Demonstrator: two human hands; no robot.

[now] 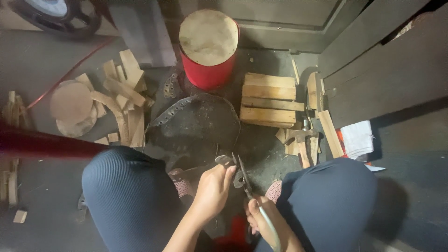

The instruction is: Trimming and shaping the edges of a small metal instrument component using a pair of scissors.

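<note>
Our knees frame the shot, both hands low between them. Our left hand point(212, 189) pinches a small dark leather scrap point(224, 160), fingers closed on it. Our right hand point(261, 219) wraps tight around the handles of metal shears point(245, 179), blades up, touching the scrap. Just beyond on the floor lies a large dark hide point(196, 123). Behind it stands a red drum point(208, 49); wooden blocks point(269, 99) right, wood offcuts point(122, 95) left.
</note>
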